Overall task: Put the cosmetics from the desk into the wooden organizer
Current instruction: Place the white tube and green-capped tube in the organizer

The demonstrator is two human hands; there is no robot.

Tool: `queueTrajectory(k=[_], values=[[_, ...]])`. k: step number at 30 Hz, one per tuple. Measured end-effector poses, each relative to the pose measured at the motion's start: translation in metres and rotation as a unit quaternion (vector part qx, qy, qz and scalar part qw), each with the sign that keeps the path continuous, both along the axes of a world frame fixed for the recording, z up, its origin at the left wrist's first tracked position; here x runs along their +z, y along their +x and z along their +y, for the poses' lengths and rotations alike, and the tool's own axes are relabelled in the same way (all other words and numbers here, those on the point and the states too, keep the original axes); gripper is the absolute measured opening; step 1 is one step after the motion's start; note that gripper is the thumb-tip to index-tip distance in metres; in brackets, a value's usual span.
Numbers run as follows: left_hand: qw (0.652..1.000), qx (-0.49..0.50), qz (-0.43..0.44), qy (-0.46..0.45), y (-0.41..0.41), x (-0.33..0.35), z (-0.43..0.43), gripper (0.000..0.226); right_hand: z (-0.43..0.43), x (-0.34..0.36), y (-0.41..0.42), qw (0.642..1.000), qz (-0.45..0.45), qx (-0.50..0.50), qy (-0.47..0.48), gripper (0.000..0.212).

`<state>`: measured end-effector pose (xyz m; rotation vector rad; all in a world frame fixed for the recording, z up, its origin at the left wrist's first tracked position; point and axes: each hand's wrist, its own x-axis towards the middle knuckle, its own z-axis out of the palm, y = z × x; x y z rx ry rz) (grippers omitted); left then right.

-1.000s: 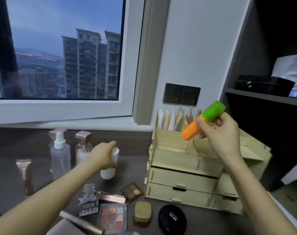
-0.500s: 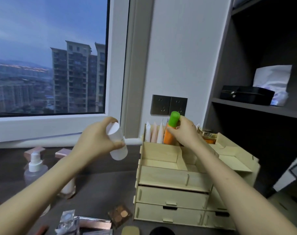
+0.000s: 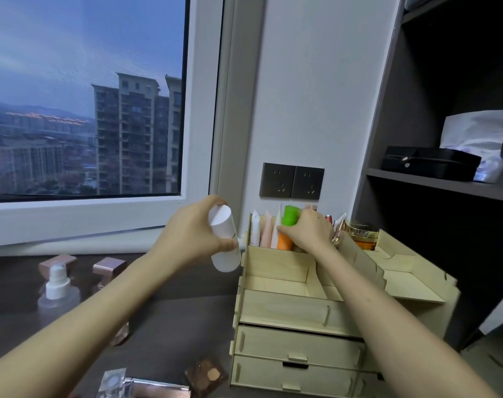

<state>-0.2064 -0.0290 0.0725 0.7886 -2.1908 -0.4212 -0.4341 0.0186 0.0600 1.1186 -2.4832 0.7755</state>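
Tube [image 3: 290,216]: moved from mid-air into organizer [image 3: 287,308] back slot; your right hand [image 3: 310,234] grip holds it. Bottle [image 3: 224,239]: off the tabletop [image 3: 169,326], in your left hand [image 3: 192,239] grip; likely goes next.

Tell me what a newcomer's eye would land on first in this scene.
The orange tube with a green cap stands out first: the right hand grips it upright in the back left compartment of the wooden organizer, beside pale tubes. Next, the left hand holds a white bottle in the air just left of the organizer. Behind, the big window shows tower blocks at dusk.
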Motion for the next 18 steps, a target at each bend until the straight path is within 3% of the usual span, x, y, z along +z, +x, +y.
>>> queueTrajectory(k=[5, 8, 18], values=[[1.000, -0.019, 0.025, 0.000, -0.011, 0.013, 0.002, 0.069, 0.000, -0.003, -0.009, 0.999, 0.028, -0.016, 0.010, 0.040], [0.998, -0.036, 0.045, 0.013, -0.022, 0.021, 0.005, 0.070, 0.004, -0.005, -0.015, 0.997, 0.053, -0.045, 0.024, 0.055], [0.995, -0.080, 0.053, 0.030, -0.079, 0.040, 0.006, 0.066, 0.011, -0.004, -0.028, 0.998, 0.052, -0.030, 0.008, 0.048]])
